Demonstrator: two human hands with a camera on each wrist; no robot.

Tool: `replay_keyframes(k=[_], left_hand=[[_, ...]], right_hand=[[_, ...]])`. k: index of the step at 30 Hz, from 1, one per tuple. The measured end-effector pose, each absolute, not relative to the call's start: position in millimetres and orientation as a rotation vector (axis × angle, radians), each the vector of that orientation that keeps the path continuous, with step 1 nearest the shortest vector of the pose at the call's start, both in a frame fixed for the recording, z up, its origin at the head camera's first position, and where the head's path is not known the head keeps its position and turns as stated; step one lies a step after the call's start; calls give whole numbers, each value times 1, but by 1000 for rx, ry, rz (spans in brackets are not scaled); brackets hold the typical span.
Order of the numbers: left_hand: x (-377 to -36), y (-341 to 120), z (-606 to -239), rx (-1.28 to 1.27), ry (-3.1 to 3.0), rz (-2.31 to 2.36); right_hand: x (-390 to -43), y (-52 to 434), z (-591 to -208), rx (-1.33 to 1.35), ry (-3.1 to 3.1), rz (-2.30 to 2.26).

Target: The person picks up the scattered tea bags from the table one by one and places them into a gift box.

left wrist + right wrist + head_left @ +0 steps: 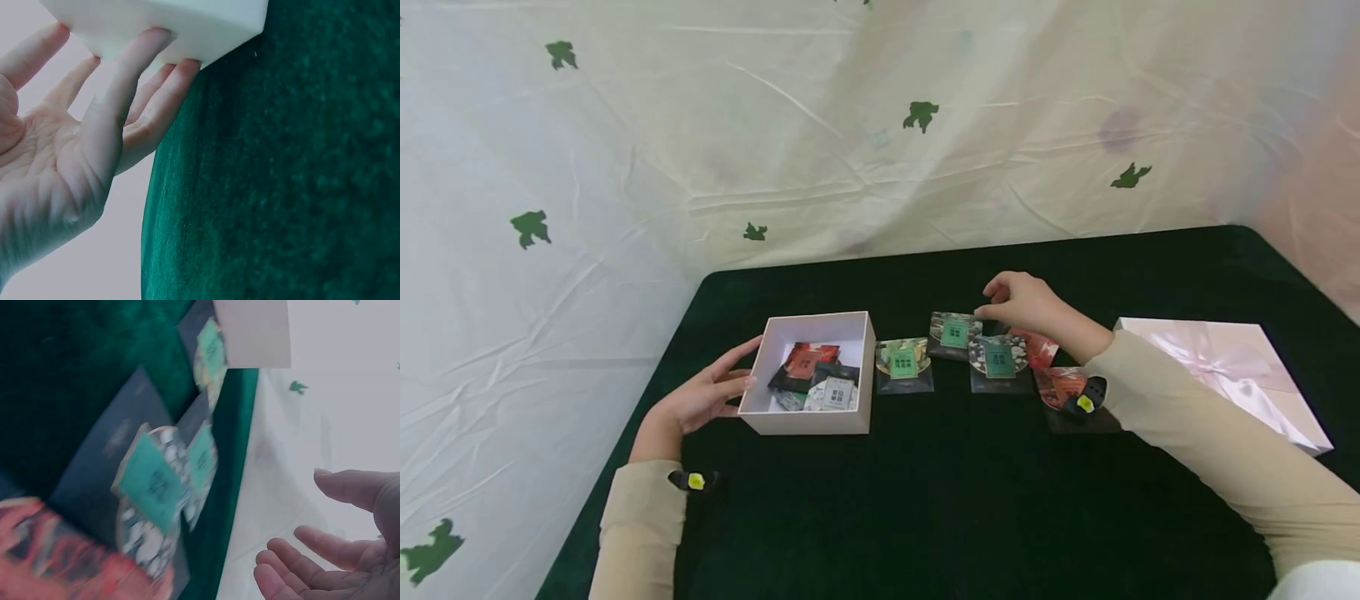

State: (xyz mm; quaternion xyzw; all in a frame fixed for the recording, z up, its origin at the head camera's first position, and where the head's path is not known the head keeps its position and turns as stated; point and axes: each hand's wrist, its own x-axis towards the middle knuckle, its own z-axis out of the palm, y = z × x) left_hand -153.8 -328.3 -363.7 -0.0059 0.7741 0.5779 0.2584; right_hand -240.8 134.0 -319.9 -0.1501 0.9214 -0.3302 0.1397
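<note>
Dark marks (160, 486), perhaps characters, on green packet labels (999, 362), none legible.

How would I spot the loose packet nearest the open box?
On the dark green table, the person's left hand touches an open pale box. Just right of it in the head view lies the packet, its label paler green than on the next two packets.

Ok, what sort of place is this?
Probably a makeshift filming booth: creased pale fabric-like sheeting dotted with small irregular green patches hangs around a dark green, velvety-looking table.
</note>
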Motion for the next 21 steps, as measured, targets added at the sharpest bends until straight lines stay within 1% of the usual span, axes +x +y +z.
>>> replay_keyframes(k=[9,15,21], left_hand=[[-153,-329,-363,-32,2093,1564],[-152,-332,-359,-20,2087,1546],[-154,-330,-359,-10,2070,1539]], right_hand=[[-229,158,-335,-283,2665,-854],[-221,164,-347,-187,2609,-910],[-221,168,-354,-149,2602,-887]])
